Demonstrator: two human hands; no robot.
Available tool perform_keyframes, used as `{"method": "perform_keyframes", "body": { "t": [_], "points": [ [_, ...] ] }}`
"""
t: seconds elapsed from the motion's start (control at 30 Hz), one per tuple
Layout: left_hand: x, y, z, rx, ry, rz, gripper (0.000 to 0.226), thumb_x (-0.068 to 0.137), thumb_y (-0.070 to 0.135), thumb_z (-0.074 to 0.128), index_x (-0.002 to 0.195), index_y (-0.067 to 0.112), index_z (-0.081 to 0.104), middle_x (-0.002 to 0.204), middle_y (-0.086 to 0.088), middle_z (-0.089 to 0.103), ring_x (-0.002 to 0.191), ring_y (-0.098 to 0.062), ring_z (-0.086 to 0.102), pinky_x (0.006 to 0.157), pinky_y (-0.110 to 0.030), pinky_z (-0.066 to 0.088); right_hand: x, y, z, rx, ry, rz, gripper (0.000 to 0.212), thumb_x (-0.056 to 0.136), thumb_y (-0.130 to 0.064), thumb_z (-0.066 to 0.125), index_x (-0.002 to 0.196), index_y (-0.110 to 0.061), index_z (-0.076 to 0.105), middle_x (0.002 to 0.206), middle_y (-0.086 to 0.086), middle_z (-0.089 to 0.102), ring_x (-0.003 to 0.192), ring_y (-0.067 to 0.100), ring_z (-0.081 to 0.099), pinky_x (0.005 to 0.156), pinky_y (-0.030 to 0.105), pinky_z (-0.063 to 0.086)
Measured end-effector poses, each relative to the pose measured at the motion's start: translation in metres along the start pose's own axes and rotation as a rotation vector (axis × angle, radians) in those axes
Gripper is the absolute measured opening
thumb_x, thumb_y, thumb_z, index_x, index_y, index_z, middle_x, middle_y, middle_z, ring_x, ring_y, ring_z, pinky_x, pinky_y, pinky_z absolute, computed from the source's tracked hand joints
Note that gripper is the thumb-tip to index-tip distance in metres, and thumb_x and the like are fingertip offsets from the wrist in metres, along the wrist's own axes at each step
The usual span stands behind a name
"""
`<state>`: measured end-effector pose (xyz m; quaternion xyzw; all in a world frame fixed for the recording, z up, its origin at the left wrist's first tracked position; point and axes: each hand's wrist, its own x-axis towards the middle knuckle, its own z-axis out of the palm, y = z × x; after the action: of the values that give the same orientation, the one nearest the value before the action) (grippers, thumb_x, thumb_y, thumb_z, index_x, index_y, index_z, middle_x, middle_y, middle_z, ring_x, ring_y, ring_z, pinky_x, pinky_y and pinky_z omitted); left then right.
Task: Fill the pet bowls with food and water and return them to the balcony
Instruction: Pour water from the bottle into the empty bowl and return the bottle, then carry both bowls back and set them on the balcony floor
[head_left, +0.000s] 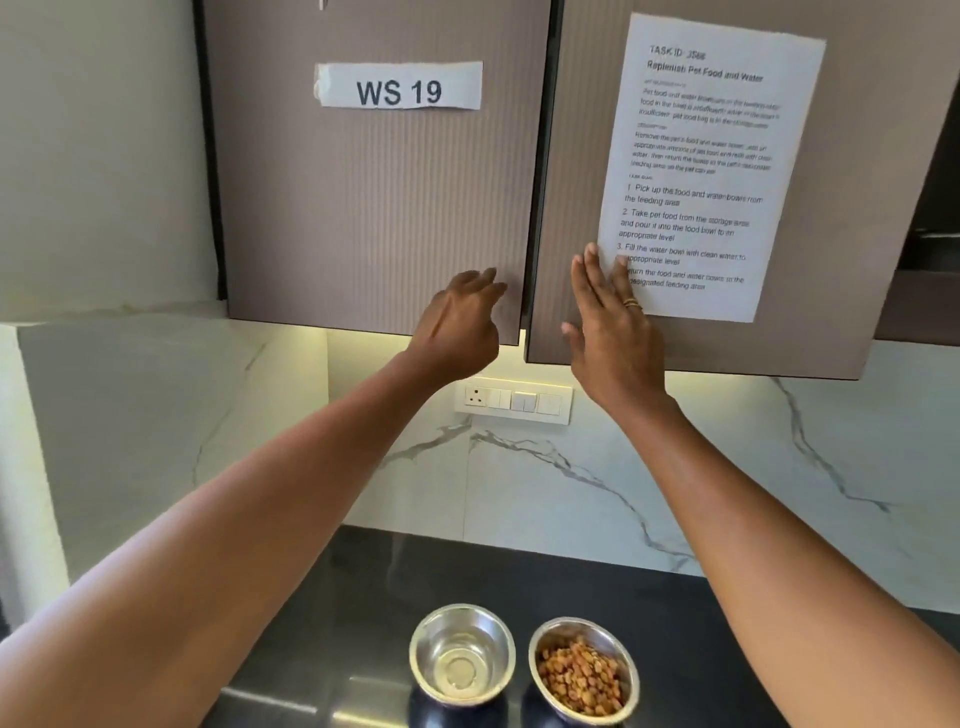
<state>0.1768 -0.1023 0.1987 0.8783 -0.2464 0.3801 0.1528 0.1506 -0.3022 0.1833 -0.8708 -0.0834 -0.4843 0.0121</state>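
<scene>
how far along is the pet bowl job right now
Done: the right bowl holds kibble. In hand: the left hand and right hand are up at the cabinet doors. Left: the left bowl looks unfilled, and both sit on the counter, not yet returned.

My left arm and right arm are bare; my right hand wears a thin gold ring.

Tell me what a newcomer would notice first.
Two hands reach up to cabinet doors: the left hand at the left door's edge below a WS 19 label, the right hand flat on the right door at a task sheet's corner. Below, two steel bowls sit side by side on the dark counter, one holding kibble.
</scene>
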Motion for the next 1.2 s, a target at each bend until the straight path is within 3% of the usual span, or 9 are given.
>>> {"method": "perform_keyframes", "body": {
  "t": [0.17, 0.6, 0.73, 0.87, 1.03, 1.2],
  "points": [
    [0.001, -0.011, 0.032, 0.015, -0.008, 0.066, 0.076, 0.083, -0.01, 0.048, 0.158, 0.004, 0.042, 0.167, -0.014, 0.039, 0.155, -0.036, 0.033, 0.12, -0.051, 0.043, 0.014, -0.001, 0.024, -0.064, -0.103, 0.036, 0.099, 0.096, -0.037, 0.074, 0.169, -0.013, 0.012, 0.178, 0.002, 0.0, 0.163, 0.037, 0.0, 0.119, 0.051, 0.042],
    [-0.001, -0.033, 0.06, 0.088, 0.042, 0.124, 0.069, 0.082, -0.011, 0.047, 0.149, 0.005, 0.055, 0.171, -0.005, 0.035, 0.158, -0.027, 0.029, 0.098, -0.049, 0.06, 0.024, -0.005, 0.061, -0.089, -0.136, 0.092, 0.099, 0.095, -0.027, 0.076, 0.169, -0.014, 0.011, 0.178, 0.006, -0.003, 0.163, 0.04, -0.002, 0.111, 0.057, 0.05],
    [-0.004, -0.033, 0.065, 0.059, 0.045, 0.122, 0.073, 0.083, -0.011, 0.048, 0.153, 0.006, 0.05, 0.173, -0.006, 0.03, 0.161, -0.028, 0.022, 0.103, -0.047, 0.057, 0.021, -0.005, 0.059, -0.1, -0.138, 0.099, 0.099, 0.097, -0.028, 0.074, 0.169, -0.015, 0.008, 0.178, 0.005, -0.006, 0.163, 0.039, -0.005, 0.114, 0.057, 0.047],
    [-0.023, -0.029, 0.077, -0.01, 0.02, 0.107, 0.077, 0.08, -0.011, 0.045, 0.156, 0.004, 0.045, 0.171, -0.014, 0.032, 0.161, -0.035, 0.023, 0.121, -0.046, 0.042, 0.012, -0.012, 0.062, -0.112, -0.126, 0.076, 0.092, 0.099, -0.024, 0.071, 0.169, -0.012, 0.012, 0.178, 0.011, -0.001, 0.162, 0.043, -0.001, 0.125, 0.051, 0.035],
    [-0.096, -0.016, 0.114, -0.16, -0.096, 0.021, 0.073, 0.081, -0.007, 0.048, 0.154, 0.0, 0.048, 0.164, -0.025, 0.04, 0.157, -0.041, 0.03, 0.127, -0.048, 0.03, -0.065, -0.019, 0.094, -0.015, -0.161, 0.087, 0.073, 0.096, -0.016, 0.068, 0.161, -0.008, 0.037, 0.175, 0.014, 0.022, 0.161, 0.039, 0.02, 0.122, 0.054, 0.039],
    [-0.187, -0.009, 0.164, -0.28, -0.328, -0.166, 0.066, 0.09, -0.002, 0.054, 0.155, 0.004, 0.048, 0.16, -0.022, 0.047, 0.154, -0.038, 0.036, 0.126, -0.045, 0.028, -0.195, -0.018, 0.127, 0.102, -0.475, 0.269, 0.065, 0.1, -0.021, 0.062, 0.161, -0.016, 0.038, 0.17, 0.012, 0.035, 0.157, 0.036, 0.031, 0.115, 0.052, 0.044]
  ]
}}
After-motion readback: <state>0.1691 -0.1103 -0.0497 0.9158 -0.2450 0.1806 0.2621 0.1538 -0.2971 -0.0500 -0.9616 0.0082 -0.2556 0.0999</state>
